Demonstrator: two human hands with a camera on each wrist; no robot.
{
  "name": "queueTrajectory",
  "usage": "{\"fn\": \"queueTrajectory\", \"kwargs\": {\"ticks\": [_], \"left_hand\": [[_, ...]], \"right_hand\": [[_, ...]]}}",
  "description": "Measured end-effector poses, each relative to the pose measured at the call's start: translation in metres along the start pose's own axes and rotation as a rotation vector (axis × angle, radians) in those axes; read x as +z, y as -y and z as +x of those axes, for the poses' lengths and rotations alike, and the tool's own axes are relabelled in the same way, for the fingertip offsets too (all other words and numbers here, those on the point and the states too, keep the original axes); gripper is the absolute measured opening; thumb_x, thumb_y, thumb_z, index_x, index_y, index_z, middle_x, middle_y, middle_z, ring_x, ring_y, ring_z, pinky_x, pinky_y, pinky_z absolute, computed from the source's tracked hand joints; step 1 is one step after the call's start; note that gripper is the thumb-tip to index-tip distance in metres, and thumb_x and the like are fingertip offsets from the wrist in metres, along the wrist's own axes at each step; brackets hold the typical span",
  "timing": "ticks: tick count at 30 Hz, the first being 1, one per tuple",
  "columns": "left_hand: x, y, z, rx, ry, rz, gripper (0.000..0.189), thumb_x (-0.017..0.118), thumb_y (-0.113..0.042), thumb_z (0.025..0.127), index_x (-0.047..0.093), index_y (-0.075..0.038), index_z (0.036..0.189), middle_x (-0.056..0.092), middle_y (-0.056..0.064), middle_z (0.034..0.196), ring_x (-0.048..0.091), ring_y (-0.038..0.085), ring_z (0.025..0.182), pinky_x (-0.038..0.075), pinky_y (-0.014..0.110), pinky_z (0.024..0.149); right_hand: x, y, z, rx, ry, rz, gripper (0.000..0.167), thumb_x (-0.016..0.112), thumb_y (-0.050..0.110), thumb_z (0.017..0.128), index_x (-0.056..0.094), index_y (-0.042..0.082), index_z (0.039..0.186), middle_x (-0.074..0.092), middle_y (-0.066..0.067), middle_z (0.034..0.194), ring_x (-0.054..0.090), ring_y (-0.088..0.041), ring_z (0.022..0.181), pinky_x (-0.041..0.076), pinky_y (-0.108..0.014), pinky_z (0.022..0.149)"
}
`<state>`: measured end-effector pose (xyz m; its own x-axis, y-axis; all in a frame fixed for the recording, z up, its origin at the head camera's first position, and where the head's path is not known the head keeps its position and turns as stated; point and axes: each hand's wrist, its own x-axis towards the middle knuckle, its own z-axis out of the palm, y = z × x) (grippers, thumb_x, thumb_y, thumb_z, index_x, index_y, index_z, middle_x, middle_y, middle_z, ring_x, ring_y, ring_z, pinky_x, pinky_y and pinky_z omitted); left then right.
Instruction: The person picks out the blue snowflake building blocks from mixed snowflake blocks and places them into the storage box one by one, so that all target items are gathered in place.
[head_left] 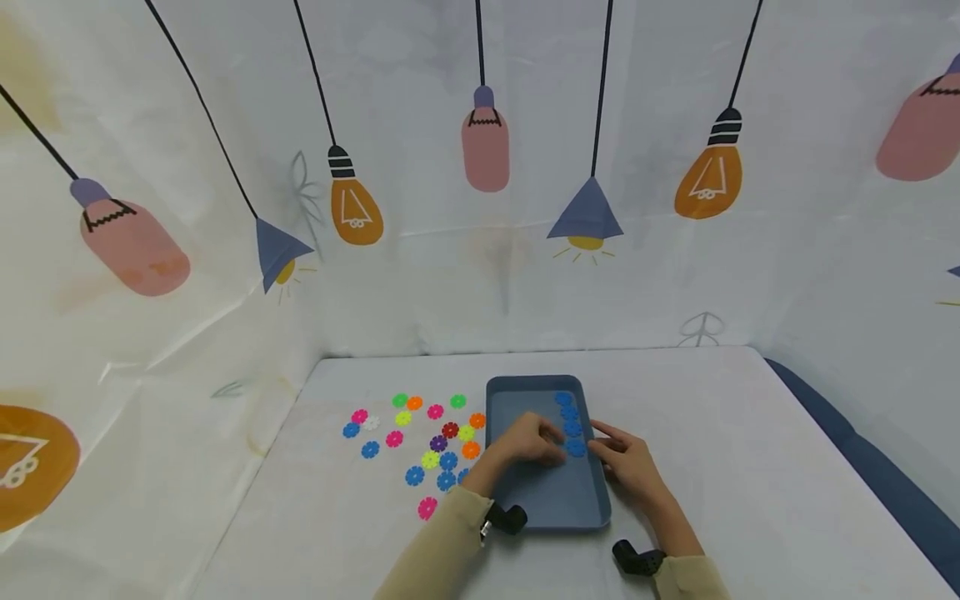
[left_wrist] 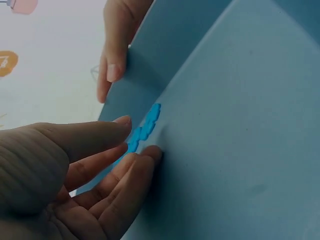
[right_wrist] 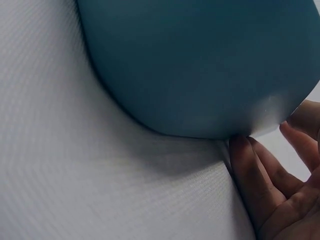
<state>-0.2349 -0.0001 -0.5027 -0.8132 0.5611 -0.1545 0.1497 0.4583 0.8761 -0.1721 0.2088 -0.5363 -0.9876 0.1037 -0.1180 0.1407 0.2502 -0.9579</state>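
A grey-blue tray (head_left: 547, 500) lies on the table with a column of several blue flower-shaped discs (head_left: 573, 429) along its right side. My left hand (head_left: 530, 439) is over the tray, reaching across to the lower end of the column. In the left wrist view its thumb (left_wrist: 102, 137) and bent fingers stand apart, close to the blue discs (left_wrist: 150, 122), with no disc seen between the tips. My right hand (head_left: 633, 467) is at the tray's right edge. In the right wrist view its fairly straight fingers (right_wrist: 250, 175) touch the tray's outer wall (right_wrist: 200, 100).
Left of the tray, loose flower-shaped discs (head_left: 394, 439) in blue, pink, green, yellow, orange, red, purple and white are scattered on the white table (head_left: 300, 517). A wall sheet (head_left: 420, 283) printed with lamps rises behind. Each wrist wears a black device (head_left: 637, 558).
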Motion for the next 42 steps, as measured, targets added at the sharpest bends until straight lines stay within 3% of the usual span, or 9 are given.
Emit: {"fn": "queueTrajectory", "kwargs": {"ticks": [9, 18, 27, 33, 42], "left_hand": [[-0.010, 0.003, -0.014, 0.080, -0.020, -0.003, 0.025, 0.074, -0.011, 0.086, 0.072, 0.001, 0.108, 0.068, -0.001, 0.078, 0.064, 0.013, 0.064, 0.055, 0.026, 0.059], [-0.030, 0.003, -0.043, 0.114, -0.081, 0.015, 0.026, 0.072, -0.015, 0.089, 0.071, 0.001, 0.110, 0.066, -0.001, 0.081, 0.064, 0.011, 0.068, 0.054, 0.025, 0.062], [-0.054, 0.020, -0.071, 0.117, -0.183, 0.039, 0.023, 0.071, -0.020, 0.090, 0.073, -0.002, 0.106, 0.064, -0.002, 0.087, 0.064, 0.012, 0.071, 0.055, 0.027, 0.064], [-0.071, 0.036, -0.093, 0.052, -0.228, 0.028, 0.020, 0.068, -0.020, 0.092, 0.073, -0.005, 0.105, 0.065, -0.001, 0.088, 0.065, 0.016, 0.072, 0.056, 0.029, 0.065], [-0.095, 0.067, -0.125, -0.030, -0.325, 0.082, 0.022, 0.070, -0.020, 0.091, 0.072, -0.005, 0.107, 0.065, 0.000, 0.089, 0.060, 0.019, 0.077, 0.055, 0.029, 0.064]], "right_hand": [[-0.001, 0.004, -0.001, 0.023, -0.002, -0.013, 0.052, 0.068, 0.023, 0.093, 0.053, 0.009, 0.140, 0.065, -0.019, 0.117, 0.064, -0.022, 0.090, 0.051, -0.030, 0.067], [0.000, 0.005, 0.001, 0.037, 0.003, -0.014, 0.053, 0.069, 0.024, 0.092, 0.052, 0.008, 0.140, 0.064, -0.021, 0.118, 0.063, -0.023, 0.091, 0.051, -0.031, 0.067], [-0.002, 0.003, 0.003, 0.027, -0.004, -0.030, 0.051, 0.069, 0.022, 0.092, 0.054, 0.009, 0.139, 0.065, -0.019, 0.115, 0.063, -0.022, 0.090, 0.051, -0.031, 0.064], [-0.002, -0.001, 0.001, 0.033, -0.003, -0.038, 0.052, 0.068, 0.024, 0.092, 0.053, 0.009, 0.140, 0.064, -0.020, 0.118, 0.064, -0.023, 0.093, 0.052, -0.032, 0.068], [-0.003, 0.002, 0.001, 0.040, 0.004, -0.053, 0.053, 0.067, 0.024, 0.093, 0.052, 0.009, 0.141, 0.063, -0.022, 0.119, 0.063, -0.024, 0.095, 0.052, -0.031, 0.067]]}}
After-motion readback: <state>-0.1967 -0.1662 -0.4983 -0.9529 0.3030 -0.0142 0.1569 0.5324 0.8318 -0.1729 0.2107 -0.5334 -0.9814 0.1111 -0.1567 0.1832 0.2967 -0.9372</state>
